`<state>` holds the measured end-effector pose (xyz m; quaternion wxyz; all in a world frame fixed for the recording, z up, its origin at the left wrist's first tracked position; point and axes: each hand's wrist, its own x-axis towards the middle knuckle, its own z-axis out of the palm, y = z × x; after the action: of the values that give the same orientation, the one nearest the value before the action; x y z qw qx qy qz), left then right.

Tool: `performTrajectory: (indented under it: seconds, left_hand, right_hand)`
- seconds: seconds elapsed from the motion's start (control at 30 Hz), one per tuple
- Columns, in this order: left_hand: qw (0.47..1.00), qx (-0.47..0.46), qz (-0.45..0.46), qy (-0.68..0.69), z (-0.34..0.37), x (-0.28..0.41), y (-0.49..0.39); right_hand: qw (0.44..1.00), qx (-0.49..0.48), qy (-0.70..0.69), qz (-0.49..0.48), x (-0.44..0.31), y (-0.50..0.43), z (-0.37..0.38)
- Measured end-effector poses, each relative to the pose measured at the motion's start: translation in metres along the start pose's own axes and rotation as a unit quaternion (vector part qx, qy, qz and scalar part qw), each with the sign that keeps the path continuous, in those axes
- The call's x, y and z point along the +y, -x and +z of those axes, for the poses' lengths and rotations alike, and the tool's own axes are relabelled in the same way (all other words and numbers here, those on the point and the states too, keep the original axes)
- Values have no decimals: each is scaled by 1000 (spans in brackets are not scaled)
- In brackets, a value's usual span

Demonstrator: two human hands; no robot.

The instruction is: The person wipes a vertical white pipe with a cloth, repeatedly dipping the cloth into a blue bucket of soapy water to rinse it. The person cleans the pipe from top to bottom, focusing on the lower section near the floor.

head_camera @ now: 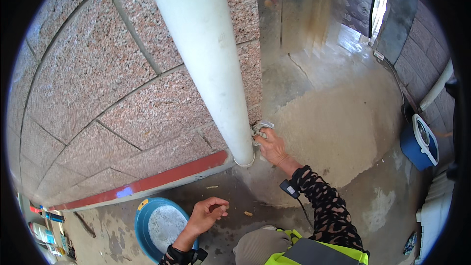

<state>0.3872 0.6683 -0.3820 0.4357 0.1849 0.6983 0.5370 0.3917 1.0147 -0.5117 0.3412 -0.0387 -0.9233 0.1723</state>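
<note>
My right hand (271,146) grips a crumpled pale cloth (262,125) at the right side of a white pipe (211,62), near its foot and next to the corner of the speckled stone wall (147,106). My fingers hide part of the cloth. Lower down, my left hand (208,211) is held in the air with loosely curled fingers and a gap at the thumb; no object shows in it. Just left of that hand, a blue plastic basin (141,224) holds water covered in white suds (167,226). My left forearm overlaps the basin's edge.
A red painted strip (176,171) runs along the wall's base. The concrete floor (338,132) has wet patches. At right stands a blue mop bucket (414,147) with a white rim. Several bottles (42,232) stand at far left. A patterned curtain (355,0) hangs at the back.
</note>
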Motion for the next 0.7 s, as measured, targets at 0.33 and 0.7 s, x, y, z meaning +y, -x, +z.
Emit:
performTrajectory:
  seconds: [0.33, 0.7]
  left_hand:
    - [1000, 0, 18, -13, -8, -5, -2]
    - [999, -18, 28, -23, -7, -2, 2]
  right_hand:
    - [978, 164, -110, 66, -29, -28, -46]
    - [993, 78, 56, -62, 1, -70, -64]
